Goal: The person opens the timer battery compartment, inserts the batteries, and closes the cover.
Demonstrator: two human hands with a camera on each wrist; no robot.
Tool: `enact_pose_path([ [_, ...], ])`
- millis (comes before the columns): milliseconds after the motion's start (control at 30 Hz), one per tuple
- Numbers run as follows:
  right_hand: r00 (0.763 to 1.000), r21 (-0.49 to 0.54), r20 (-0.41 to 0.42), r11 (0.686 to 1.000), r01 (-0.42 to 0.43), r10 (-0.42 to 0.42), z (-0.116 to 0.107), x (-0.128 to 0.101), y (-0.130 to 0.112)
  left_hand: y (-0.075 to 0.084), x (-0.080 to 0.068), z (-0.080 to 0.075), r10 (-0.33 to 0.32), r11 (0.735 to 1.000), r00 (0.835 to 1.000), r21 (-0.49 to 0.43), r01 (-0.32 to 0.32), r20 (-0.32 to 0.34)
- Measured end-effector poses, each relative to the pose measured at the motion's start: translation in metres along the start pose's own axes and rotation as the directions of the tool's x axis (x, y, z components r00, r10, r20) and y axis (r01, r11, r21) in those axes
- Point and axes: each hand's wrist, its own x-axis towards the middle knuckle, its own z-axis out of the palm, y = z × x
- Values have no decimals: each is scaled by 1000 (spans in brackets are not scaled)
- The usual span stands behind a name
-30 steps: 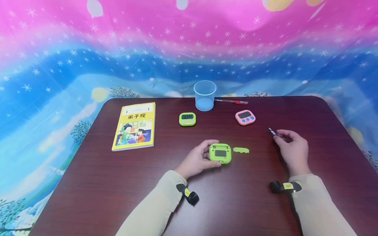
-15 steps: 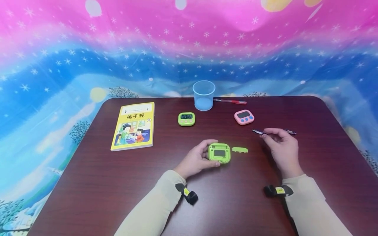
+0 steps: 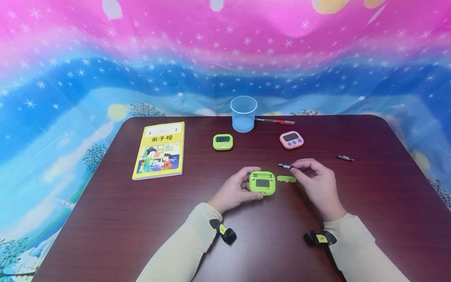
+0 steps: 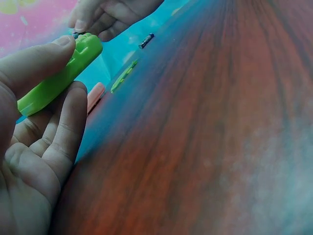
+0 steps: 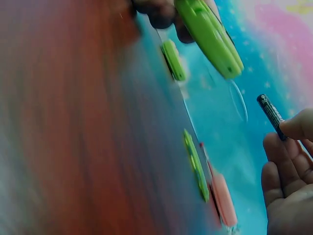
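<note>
So the right hand (image 3: 317,182) has swung in from the right over the last second, now pinching a small battery (image 3: 284,166) just above the loose green cover (image 3: 286,179). Left hand (image 3: 235,190) keeps its fingers wrapped round the open green timer (image 3: 262,183). A second battery (image 3: 345,158) got left behind far right on the surface (image 3: 105,219). Looks like it's loading time.

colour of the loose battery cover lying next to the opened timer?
Lime green, matching the opened timer. The battery cover shows best in the head view.

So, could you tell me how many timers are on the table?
3: a green timer near the cup, a pink timer to its right, and an opened green timer held by the left hand.
</note>
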Motion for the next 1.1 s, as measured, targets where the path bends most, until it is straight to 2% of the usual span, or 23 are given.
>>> enact_pose_path([
  [133,997,3,54,998,58,-58,7,-6,-5,0,1,1,-1,1000,1000,-5,1,4],
  [267,993,-65,101,996,66,-59,12,-12,-11,0,1,0,-2,1000,1000,-2,2,8],
  [400,989,-80,129,994,79,-68,15,-15,-14,1,1,0,-1,1000,1000,4,1,16],
  [633,983,-51,159,993,105,-96,22,-18,-15,2,1,0,-1,1000,1000,7,1,22],
  [933,982,-116,173,989,95,-74,24,-19,-11,4,-1,0,-20,1000,999,11,20,29],
  [1100,982,-76,162,991,106,-93,23,-18,-7,2,-1,0,-15,1000,1000,14,15,25],
])
